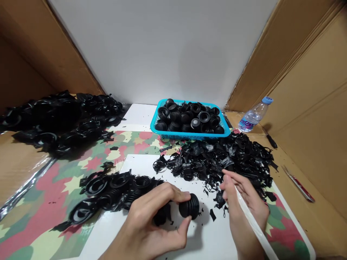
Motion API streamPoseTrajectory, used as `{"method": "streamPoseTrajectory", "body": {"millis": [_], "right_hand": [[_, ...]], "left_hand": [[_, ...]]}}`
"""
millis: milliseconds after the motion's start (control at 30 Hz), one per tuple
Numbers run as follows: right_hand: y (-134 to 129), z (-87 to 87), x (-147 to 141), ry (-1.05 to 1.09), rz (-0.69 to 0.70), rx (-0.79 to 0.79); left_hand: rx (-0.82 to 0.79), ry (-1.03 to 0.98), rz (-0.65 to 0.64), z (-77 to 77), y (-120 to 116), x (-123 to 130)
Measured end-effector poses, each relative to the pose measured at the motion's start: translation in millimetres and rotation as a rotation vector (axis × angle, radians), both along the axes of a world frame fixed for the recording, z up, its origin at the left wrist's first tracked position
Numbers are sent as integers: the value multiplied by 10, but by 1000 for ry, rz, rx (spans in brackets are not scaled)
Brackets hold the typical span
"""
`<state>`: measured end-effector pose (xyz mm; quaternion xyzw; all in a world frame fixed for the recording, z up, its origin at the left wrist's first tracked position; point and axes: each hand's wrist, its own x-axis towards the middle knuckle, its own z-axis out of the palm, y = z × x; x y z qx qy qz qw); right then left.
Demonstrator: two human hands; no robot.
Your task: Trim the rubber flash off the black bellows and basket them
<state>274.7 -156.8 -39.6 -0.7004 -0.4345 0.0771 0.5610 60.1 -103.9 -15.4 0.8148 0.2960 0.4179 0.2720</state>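
Observation:
Between the thumb and fingers of my left hand (pixel 155 220) is a black ribbed rubber bellows (pixel 189 206), held just above the white board (pixel 208 236). My right hand (pixel 244 202) is closed around a slim white handle (pixel 253 222); the tool's working end is hidden by my fingers, so its kind is unclear. Ragged-edged black rubber parts (pixel 116 191) lie in a cluster left of my left hand. Beyond my right hand spreads a heap of thin black rubber scraps (pixel 217 159).
A blue basket (pixel 189 135) full of black bellows stands at the back. More black parts (pixel 54 121) are piled at the left. On the right are a water bottle (pixel 255 115), a dark-handled tool (pixel 270 139) and a red-handled tool (pixel 299 184). Cardboard walls (pixel 311 90) flank the table.

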Motion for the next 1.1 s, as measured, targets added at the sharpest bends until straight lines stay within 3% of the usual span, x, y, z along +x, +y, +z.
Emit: {"method": "streamPoseTrajectory", "body": {"millis": [133,267,467,767,1000,1100], "right_hand": [[-134,-9,-100,61,299,4],[-247,-24,-196,112,478,66],[-173,11,-43,26,779,18],[-96,37,-62,-113,691,-1],[-108,19,-124,-74,617,-65],[-85,-22,-107,-77,432,-68]], "left_hand": [[-13,8,19,46,-3,-5],[-34,43,4,51,-20,-40],[-26,60,-12,7,-11,-50],[-3,57,-17,-18,-31,-30],[-50,89,-41,6,-40,9],[-94,98,-63,7,-47,-10]]}}
